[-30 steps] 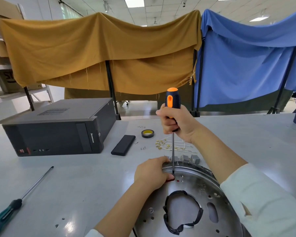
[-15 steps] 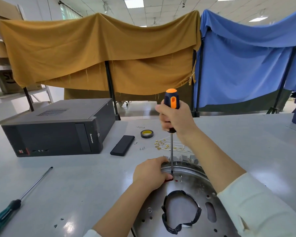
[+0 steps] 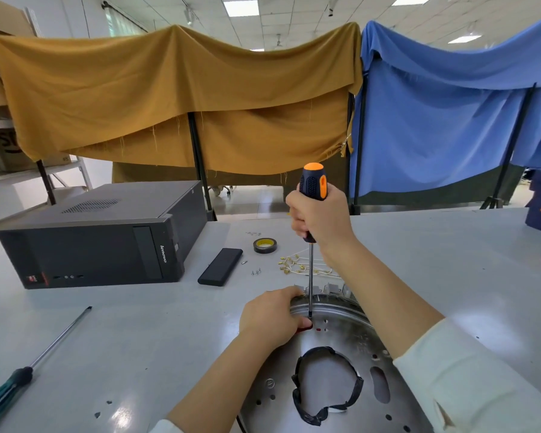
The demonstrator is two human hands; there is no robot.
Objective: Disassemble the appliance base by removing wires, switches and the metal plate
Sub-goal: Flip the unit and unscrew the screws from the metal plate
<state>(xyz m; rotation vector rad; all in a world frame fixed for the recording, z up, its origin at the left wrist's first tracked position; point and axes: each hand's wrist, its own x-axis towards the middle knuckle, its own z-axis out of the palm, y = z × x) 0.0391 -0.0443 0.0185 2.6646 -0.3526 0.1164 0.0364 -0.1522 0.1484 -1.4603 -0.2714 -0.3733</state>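
Note:
A round metal plate (image 3: 341,342) of the appliance base lies flat near the table's front edge, with a black-taped opening (image 3: 327,385) in its middle. My right hand (image 3: 320,214) grips an orange and black screwdriver (image 3: 311,195) held upright, its tip down at the plate's far rim. My left hand (image 3: 270,317) rests curled on the plate's left rim, fingers pinching a small red part (image 3: 303,329) beside the tip. Grey switch blocks (image 3: 328,289) stand just behind the rim. White wires with brass terminals (image 3: 297,265) lie beyond them.
A black computer case (image 3: 100,239) sits at the left. A black flat bar (image 3: 221,267), a tape roll (image 3: 265,245) and loose screws (image 3: 256,271) lie mid-table. A green-handled screwdriver (image 3: 28,367) lies at front left. Cloth-draped racks stand behind the table.
The screwdriver handle has turned slightly in my right hand. My left hand has stayed on the plate's rim.

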